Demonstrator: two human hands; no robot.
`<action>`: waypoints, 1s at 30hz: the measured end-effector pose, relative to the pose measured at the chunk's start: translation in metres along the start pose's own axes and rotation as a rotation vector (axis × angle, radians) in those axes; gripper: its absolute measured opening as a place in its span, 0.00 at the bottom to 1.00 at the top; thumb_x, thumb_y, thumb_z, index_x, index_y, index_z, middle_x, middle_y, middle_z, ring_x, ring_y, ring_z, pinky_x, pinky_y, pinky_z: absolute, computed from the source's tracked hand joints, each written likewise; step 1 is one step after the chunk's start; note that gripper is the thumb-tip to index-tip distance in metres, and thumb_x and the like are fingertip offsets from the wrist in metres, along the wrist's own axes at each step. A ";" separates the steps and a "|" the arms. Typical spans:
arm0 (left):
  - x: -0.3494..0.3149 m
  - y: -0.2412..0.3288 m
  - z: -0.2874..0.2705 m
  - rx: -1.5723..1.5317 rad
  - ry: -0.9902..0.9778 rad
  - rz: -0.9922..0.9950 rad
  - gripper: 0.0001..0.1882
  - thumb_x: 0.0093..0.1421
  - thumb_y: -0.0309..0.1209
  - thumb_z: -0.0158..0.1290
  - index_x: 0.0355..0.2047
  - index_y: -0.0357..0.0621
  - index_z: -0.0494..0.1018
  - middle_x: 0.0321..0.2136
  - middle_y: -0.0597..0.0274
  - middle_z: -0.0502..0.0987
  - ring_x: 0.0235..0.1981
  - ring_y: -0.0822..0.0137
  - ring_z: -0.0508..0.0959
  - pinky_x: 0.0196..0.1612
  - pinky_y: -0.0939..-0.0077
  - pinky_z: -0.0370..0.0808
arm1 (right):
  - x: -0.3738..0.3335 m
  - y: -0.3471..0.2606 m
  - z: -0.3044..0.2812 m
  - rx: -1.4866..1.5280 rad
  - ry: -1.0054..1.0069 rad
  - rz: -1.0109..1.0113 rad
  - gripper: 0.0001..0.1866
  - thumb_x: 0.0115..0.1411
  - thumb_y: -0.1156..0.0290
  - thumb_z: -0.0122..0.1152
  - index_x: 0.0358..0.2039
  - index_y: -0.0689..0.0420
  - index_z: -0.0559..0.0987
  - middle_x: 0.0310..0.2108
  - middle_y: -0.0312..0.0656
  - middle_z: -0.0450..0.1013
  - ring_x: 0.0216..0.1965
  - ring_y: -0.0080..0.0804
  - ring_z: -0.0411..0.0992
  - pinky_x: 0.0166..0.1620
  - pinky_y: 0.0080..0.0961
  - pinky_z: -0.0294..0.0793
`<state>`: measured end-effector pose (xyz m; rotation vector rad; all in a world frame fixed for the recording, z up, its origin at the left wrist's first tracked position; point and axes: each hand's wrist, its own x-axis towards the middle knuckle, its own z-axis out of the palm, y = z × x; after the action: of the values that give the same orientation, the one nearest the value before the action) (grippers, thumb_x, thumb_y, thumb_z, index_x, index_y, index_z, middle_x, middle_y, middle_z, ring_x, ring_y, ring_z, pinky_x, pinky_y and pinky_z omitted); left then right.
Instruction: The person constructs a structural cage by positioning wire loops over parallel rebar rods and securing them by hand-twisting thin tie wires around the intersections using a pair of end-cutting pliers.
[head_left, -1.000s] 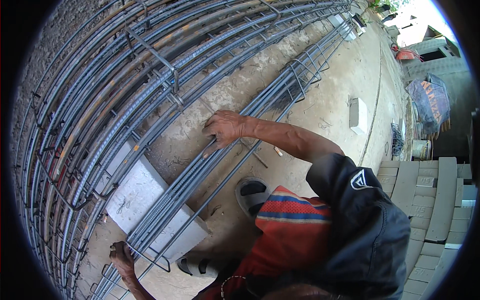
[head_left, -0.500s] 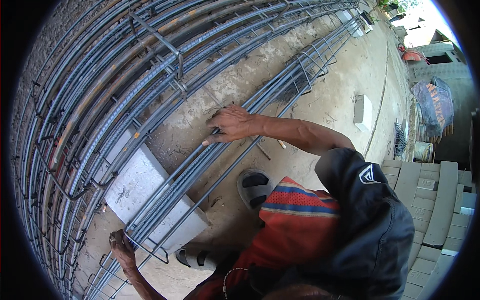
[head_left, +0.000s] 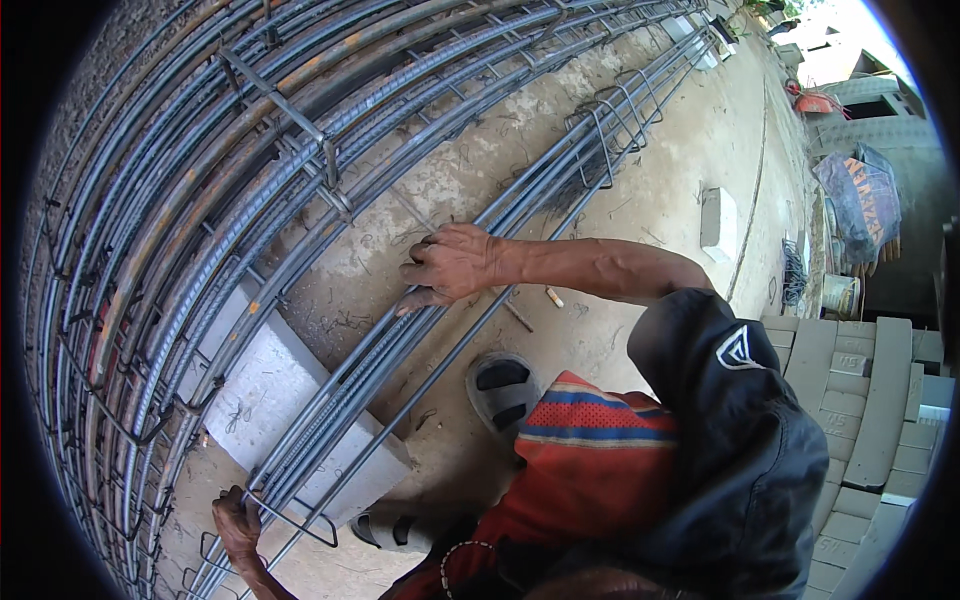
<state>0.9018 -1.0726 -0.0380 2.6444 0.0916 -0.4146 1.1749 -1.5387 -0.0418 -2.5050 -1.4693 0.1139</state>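
Observation:
A bundle of long steel reinforcing bars (head_left: 352,392) runs diagonally across the floor before me. My right hand (head_left: 452,264) lies over the bundle near its middle, fingers curled down around the bars. Farther down to the left, my left hand (head_left: 237,525) is closed at the corner of a bent steel stirrup (head_left: 320,532) that loops around the bars; its fingertips are partly hidden. The bundle passes over a pale rectangular block (head_left: 268,392). Several more stirrups (head_left: 612,125) sit around the bars toward the far end.
Long stacked reinforcement cages (head_left: 215,225) fill the left side. My sandalled foot (head_left: 500,385) stands close to the bundle. Another white block (head_left: 718,222) rests on the floor to the right, with stacked grey blocks (head_left: 845,400), a bucket (head_left: 840,296) and a red wheelbarrow (head_left: 815,102) beyond.
My left hand has shifted slightly down and left beside the stirrup. My right hand stays on the bars, its fingers a little lower. The whole view has tilted slightly.

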 end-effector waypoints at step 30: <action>-0.004 0.020 -0.018 0.022 -0.032 -0.041 0.24 0.57 0.50 0.50 0.27 0.38 0.76 0.19 0.50 0.76 0.24 0.53 0.78 0.31 0.62 0.73 | 0.019 -0.011 0.004 0.076 -0.292 0.109 0.19 0.55 0.55 0.57 0.26 0.62 0.76 0.22 0.51 0.71 0.26 0.51 0.71 0.30 0.42 0.69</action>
<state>0.9057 -1.0826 -0.0124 2.6604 0.1318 -0.4741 1.1739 -1.5162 -0.0417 -2.5892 -1.3962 0.5650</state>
